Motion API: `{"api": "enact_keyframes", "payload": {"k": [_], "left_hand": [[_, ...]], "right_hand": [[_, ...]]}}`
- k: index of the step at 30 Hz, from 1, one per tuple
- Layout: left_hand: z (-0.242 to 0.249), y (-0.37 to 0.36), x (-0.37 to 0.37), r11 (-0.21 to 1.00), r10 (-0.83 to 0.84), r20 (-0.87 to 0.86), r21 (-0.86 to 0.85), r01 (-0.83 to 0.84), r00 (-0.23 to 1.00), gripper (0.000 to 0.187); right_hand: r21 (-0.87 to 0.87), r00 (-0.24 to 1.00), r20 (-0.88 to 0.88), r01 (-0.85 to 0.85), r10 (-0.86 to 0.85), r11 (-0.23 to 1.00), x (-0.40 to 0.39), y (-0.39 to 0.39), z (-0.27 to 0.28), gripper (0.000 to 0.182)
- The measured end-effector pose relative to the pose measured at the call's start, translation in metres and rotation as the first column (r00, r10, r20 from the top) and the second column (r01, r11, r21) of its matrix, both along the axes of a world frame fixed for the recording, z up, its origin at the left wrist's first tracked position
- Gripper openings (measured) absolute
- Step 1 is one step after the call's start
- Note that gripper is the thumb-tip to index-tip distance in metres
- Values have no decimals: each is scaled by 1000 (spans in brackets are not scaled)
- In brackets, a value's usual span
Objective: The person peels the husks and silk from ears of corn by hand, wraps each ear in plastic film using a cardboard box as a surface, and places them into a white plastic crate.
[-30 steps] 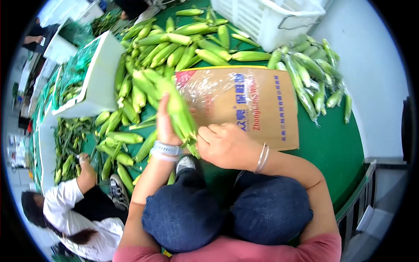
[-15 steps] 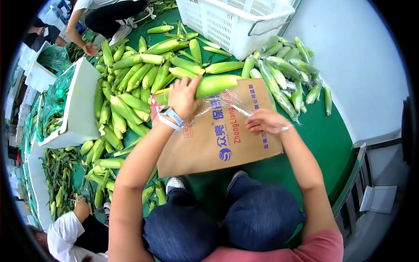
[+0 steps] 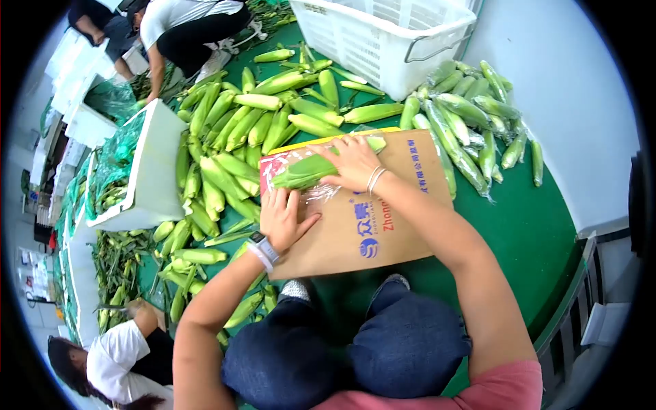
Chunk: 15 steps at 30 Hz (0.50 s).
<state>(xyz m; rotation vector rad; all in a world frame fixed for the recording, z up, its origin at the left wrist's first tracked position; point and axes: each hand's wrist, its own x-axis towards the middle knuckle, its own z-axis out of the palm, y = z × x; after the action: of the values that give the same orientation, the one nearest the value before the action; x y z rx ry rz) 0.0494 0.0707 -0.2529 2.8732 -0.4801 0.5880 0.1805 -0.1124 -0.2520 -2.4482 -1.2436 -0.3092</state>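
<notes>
An ear of corn [image 3: 304,172] in green husk lies across the printed cardboard [image 3: 321,239], with clear plastic film [image 3: 320,193] beneath and around it. My right hand [image 3: 357,164] rests over the corn's right half, its fingers curled across the husk. Near the corn's left end, my left hand [image 3: 283,220] is flat with thumb and fingers apart, its fingertips touching the film's edge by the cardboard's left side. How far the film wraps the corn is hard to make out.
Loose corn [image 3: 239,130] is heaped beyond and left of the cardboard. Film-wrapped corn [image 3: 471,113] piles at the right, beside a white basket [image 3: 389,48]. A white bin [image 3: 147,164] stands left. Two people crouch nearby, one at top left [image 3: 184,31], one at lower left [image 3: 123,359].
The corn has come down onto the film and cardboard. My left hand has let go of it and moved down to its left end; my right hand has moved up and left onto the corn.
</notes>
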Motion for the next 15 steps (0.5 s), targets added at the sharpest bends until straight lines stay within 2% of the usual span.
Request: {"api": "enact_keyframes", "payload": {"k": [1, 2, 3, 5, 6, 8, 10, 11, 12, 14, 15], "left_hand": [[-7, 0, -4, 977, 194, -16, 90, -192, 981, 41], [-11, 7, 1, 961, 260, -113, 125, -246, 959, 35], [-24, 21, 9, 952, 233, -171, 241, -188, 957, 30], [-24, 38, 4, 889, 160, -232, 456, -39, 959, 20], [-11, 40, -6, 893, 169, -225, 447, -52, 960, 20], [17, 40, -32, 904, 350, -539, 408, -126, 767, 14], [43, 48, -56, 957, 283, -648, 235, -169, 707, 16], [51, 56, -69, 967, 3, -767, -162, -198, 642, 17], [58, 61, -79, 812, -305, -754, -525, -254, 582, 19], [75, 48, -87, 687, -576, -533, -726, 14, 620, 18], [62, 34, -89, 682, -617, -510, -726, 85, 599, 17]], "right_hand": [[-106, 999, -44, 15, -20, 994, 2, 3, 1, 54], [-218, 996, -73, 26, -43, 976, 5, 3, 4, 52], [-219, 998, -60, 14, -28, 976, 6, 0, 5, 52], [-249, 964, -175, 153, -200, 956, 9, -11, 2, 53], [-257, 968, -164, 145, -191, 956, 6, -20, 1, 53], [-243, 974, 80, 224, -211, 944, -16, -42, -8, 52], [-206, 986, 101, 148, -129, 967, -52, -55, -9, 51], [-181, 993, 95, 89, -72, 979, -75, -62, -9, 52], [-156, 996, 91, 32, -18, 987, -99, -70, -6, 53], [-239, 986, -157, -86, 49, 967, -142, -74, 11, 55], [-266, 964, -262, -122, 50, 956, -154, -71, 17, 52]]}}
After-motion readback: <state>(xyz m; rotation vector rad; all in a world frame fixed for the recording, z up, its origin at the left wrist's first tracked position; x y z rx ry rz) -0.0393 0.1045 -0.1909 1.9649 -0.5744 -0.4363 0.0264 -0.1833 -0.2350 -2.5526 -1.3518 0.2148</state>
